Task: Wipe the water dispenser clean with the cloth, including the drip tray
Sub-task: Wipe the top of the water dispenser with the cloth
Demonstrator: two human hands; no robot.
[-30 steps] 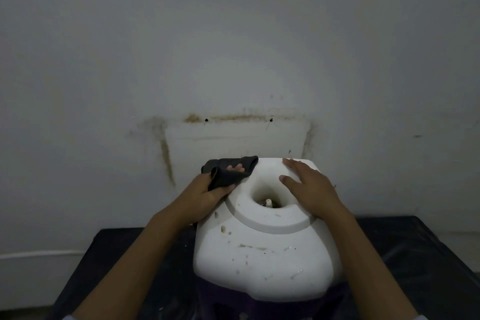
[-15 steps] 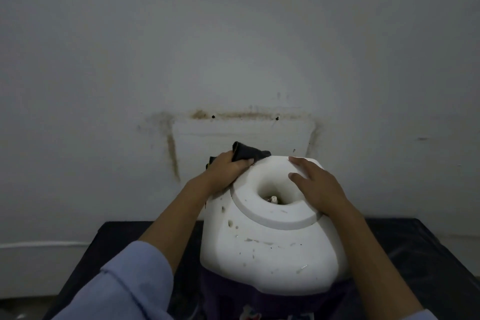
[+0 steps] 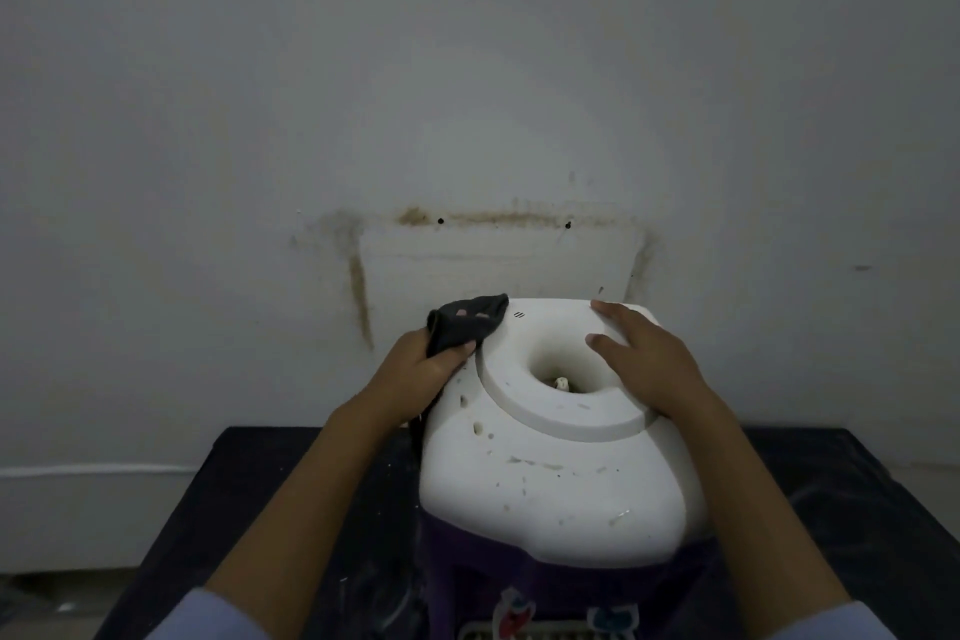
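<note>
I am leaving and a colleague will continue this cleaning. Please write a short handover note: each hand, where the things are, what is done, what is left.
Left hand grips the dark cloth at the rear left corner of the water dispenser top.
Right hand lies flat on the raised ring, holding nothing.
Done: cannot tell from the picture.
Left: dirt specks across the front of the top; the purple body; the drip tray, whose grille barely shows at the bottom edge.

Pale blue sleeves (image 3: 208, 616) (forearms (image 3: 317, 478) bare).
</note>
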